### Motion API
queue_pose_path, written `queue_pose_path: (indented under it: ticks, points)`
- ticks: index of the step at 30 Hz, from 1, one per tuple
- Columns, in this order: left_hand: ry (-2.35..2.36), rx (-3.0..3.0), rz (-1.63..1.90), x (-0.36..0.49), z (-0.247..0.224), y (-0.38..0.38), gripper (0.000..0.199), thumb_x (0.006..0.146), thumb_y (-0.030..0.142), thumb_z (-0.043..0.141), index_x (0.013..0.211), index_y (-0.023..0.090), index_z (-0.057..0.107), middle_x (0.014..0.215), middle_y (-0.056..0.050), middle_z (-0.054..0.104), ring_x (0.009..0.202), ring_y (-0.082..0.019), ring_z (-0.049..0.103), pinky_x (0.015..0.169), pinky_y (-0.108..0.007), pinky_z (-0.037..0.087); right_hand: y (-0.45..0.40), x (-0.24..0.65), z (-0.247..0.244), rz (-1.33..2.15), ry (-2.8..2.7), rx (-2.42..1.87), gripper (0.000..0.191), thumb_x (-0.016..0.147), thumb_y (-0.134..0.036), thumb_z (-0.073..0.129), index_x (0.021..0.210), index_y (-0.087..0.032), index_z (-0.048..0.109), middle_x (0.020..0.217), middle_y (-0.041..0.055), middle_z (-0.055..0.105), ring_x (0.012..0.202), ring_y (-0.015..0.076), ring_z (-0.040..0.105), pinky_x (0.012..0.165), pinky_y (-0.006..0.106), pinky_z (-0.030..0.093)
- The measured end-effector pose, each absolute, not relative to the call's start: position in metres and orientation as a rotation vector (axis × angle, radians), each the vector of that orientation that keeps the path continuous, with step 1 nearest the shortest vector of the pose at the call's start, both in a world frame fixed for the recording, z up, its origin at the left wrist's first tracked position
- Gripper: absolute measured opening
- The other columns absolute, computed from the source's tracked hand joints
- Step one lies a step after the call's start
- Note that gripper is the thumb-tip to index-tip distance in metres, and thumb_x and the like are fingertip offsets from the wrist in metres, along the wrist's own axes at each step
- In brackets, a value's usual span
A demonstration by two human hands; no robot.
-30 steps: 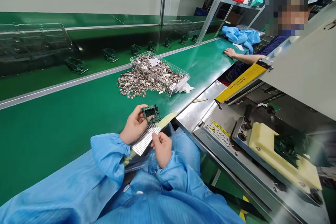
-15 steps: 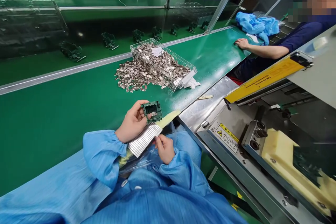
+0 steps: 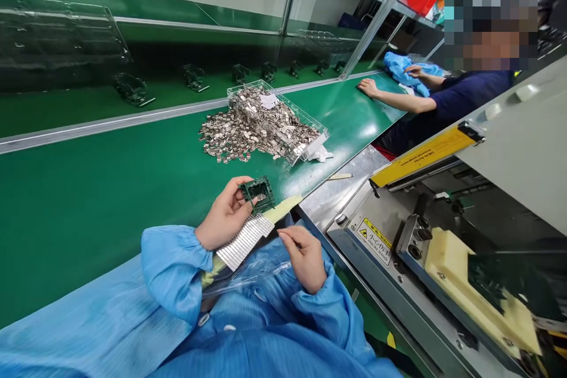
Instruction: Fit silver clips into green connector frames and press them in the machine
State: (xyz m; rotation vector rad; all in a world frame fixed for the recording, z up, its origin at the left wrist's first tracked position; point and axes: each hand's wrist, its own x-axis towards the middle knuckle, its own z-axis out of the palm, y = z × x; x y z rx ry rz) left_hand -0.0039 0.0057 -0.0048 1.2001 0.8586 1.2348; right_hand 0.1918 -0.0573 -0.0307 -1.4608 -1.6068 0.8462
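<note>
My left hand (image 3: 225, 215) grips a dark green square plastic frame (image 3: 258, 193) with an opening in its middle; a small shiny piece shows inside, by the thumb. Just below it lies a sheet of silvery strips (image 3: 244, 242), on yellow material (image 3: 283, 209) over my lap. My right hand (image 3: 305, 257) is to the right of the sheet and apart from it. Its thumb and forefinger are pinched together, and whatever is between them is too small to make out.
A clear tray (image 3: 316, 146) heaped with small metal pieces (image 3: 248, 121) stands on the green bench (image 3: 110, 201), pieces spilled beside it. Several dark green parts (image 3: 132, 90) line the ledge behind. A machine (image 3: 354, 218) stands at right. A co-worker (image 3: 460, 85) sits beyond.
My right hand has moved away from the strip sheet, to the right, fingers pinched. My left hand still holds the green frame, now tilted slightly differently. The co-worker's second hand has come into view.
</note>
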Motion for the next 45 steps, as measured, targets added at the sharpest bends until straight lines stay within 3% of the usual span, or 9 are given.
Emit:
queue_pose_path:
  ticks: [2, 7, 16, 24, 31, 34, 38, 42, 45]
  points:
    - [0.835, 1.207, 1.214, -0.003, -0.002, 0.002, 0.041, 0.083, 0.031, 0.065, 0.117, 0.022, 0.043, 0.093, -0.001, 0.062, 0.081, -0.012, 0.061, 0.074, -0.023, 0.051, -0.054, 0.188, -0.011, 0.743, -1.494, -1.330, 0.012, 0.085, -0.024, 0.065, 0.089, -0.023, 0.076, 0.092, 0.0061, 0.067, 0.087, 0.0202, 0.063, 0.076, 0.031, 0.051]
    - [0.833, 1.276, 1.200, 0.001, 0.004, -0.007, 0.035, 0.084, 0.026, 0.061, 0.115, 0.021, 0.046, 0.102, -0.005, 0.063, 0.093, -0.015, 0.062, 0.082, -0.026, 0.050, -0.039, 0.161, 0.012, 0.666, -1.334, -1.195, 0.006, 0.077, -0.020, 0.070, 0.080, -0.024, 0.075, 0.096, 0.0059, 0.059, 0.081, 0.0179, 0.059, 0.063, 0.028, 0.050]
    - [0.836, 1.356, 1.216, 0.002, 0.001, -0.010, 0.032, 0.086, 0.019, 0.055, 0.117, 0.021, 0.047, 0.110, -0.008, 0.064, 0.102, -0.017, 0.063, 0.091, -0.031, 0.050, -0.024, 0.133, 0.015, 0.497, -1.442, -1.308, 0.006, 0.079, -0.021, 0.066, 0.074, -0.021, 0.069, 0.104, 0.0093, 0.056, 0.099, 0.0245, 0.054, 0.086, 0.040, 0.046]
    - [0.818, 1.354, 1.213, 0.000, 0.003, -0.012, 0.031, 0.084, 0.020, 0.057, 0.114, 0.020, 0.049, 0.106, -0.007, 0.063, 0.098, -0.017, 0.063, 0.087, -0.030, 0.051, -0.021, 0.136, 0.013, 0.835, -1.275, -1.275, 0.018, 0.075, -0.033, 0.069, 0.068, -0.019, 0.061, 0.102, 0.0086, 0.056, 0.089, 0.0209, 0.057, 0.064, 0.028, 0.046]
    - [0.787, 1.365, 1.136, -0.003, 0.008, -0.013, 0.031, 0.084, 0.022, 0.060, 0.113, 0.020, 0.049, 0.106, -0.007, 0.063, 0.095, -0.016, 0.063, 0.082, -0.028, 0.052, -0.024, 0.140, 0.010, 1.128, -0.996, -1.075, 0.034, 0.067, -0.034, 0.077, 0.068, -0.020, 0.046, 0.084, 0.0015, 0.059, 0.079, 0.0158, 0.056, 0.070, 0.026, 0.046]
    - [0.814, 1.353, 1.117, -0.007, 0.013, -0.011, 0.034, 0.083, 0.026, 0.061, 0.114, 0.020, 0.047, 0.105, -0.008, 0.066, 0.093, -0.017, 0.065, 0.081, -0.029, 0.053, -0.030, 0.153, 0.016, 1.195, -1.089, -1.064, 0.026, 0.069, -0.031, 0.076, 0.084, -0.020, 0.058, 0.094, 0.0039, 0.061, 0.085, 0.0171, 0.057, 0.068, 0.025, 0.047]
    - [0.885, 1.412, 1.017, -0.011, 0.025, -0.015, 0.038, 0.081, 0.033, 0.063, 0.114, 0.020, 0.048, 0.100, -0.008, 0.069, 0.091, -0.020, 0.067, 0.078, -0.032, 0.055, -0.044, 0.171, 0.032, 1.028, -1.430, -1.036, 0.065, 0.069, -0.035, 0.080, 0.128, -0.025, 0.054, 0.112, 0.0070, 0.058, 0.097, 0.0208, 0.056, 0.066, 0.026, 0.048]
    - [0.916, 1.591, 0.865, -0.004, 0.047, -0.033, 0.039, 0.079, 0.036, 0.066, 0.114, 0.022, 0.056, 0.108, -0.010, 0.069, 0.101, -0.026, 0.067, 0.085, -0.035, 0.055, -0.063, 0.188, 0.049, 0.800, -1.587, -0.938, 0.072, 0.067, -0.051, 0.081, 0.130, -0.026, 0.054, 0.112, 0.0075, 0.060, 0.083, 0.0195, 0.057, 0.065, 0.029, 0.048]
    - [0.809, 1.690, 0.630, 0.009, 0.070, -0.031, 0.052, 0.074, 0.035, 0.071, 0.124, 0.030, 0.057, 0.104, -0.007, 0.072, 0.091, -0.029, 0.070, 0.076, -0.035, 0.059, -0.085, 0.216, 0.059, 0.774, -1.511, -0.889, 0.071, 0.066, -0.065, 0.074, 0.123, -0.026, 0.057, 0.103, 0.0069, 0.062, 0.070, 0.0172, 0.056, 0.060, 0.029, 0.049]
